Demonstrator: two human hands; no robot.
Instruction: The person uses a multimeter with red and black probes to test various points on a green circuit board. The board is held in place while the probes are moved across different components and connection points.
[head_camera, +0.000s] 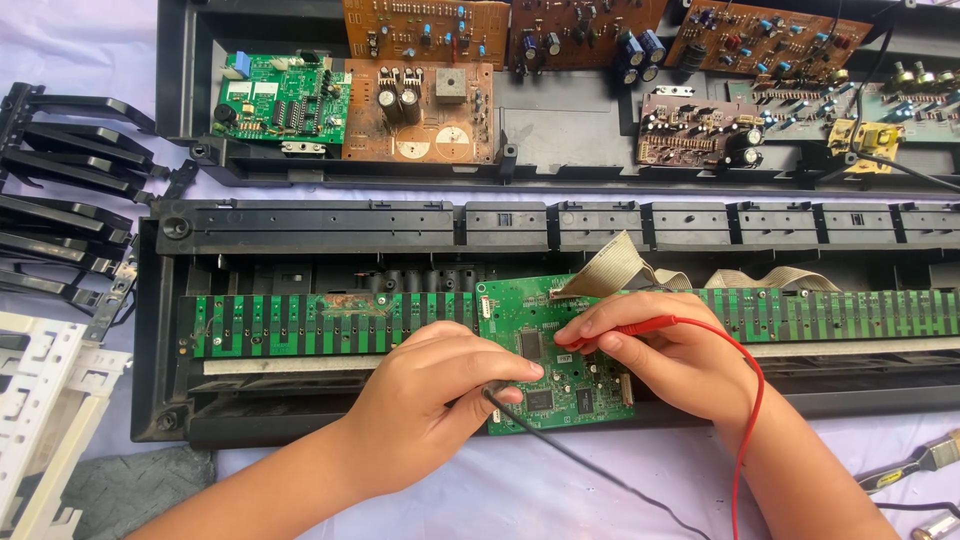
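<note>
My left hand (440, 395) grips a black test probe (497, 392) whose black lead trails toward the lower right. Its tip rests on a small green circuit board (510, 305) lying in the open black keyboard case (160, 330). My right hand (665, 350) pinches a red test probe (625, 330). That probe's tip touches the same board near a square black chip (530, 345), and its red lead (755, 400) loops down over my wrist. A long green contact strip (300, 325) runs left and right of the board.
Grey ribbon cables (620, 265) rise behind the board. A second black case (560, 130) at the back holds brown and green circuit boards (420, 110). Black keys (60, 190) and white keys (40, 400) lie at the left. A tool handle (915, 465) lies at the lower right.
</note>
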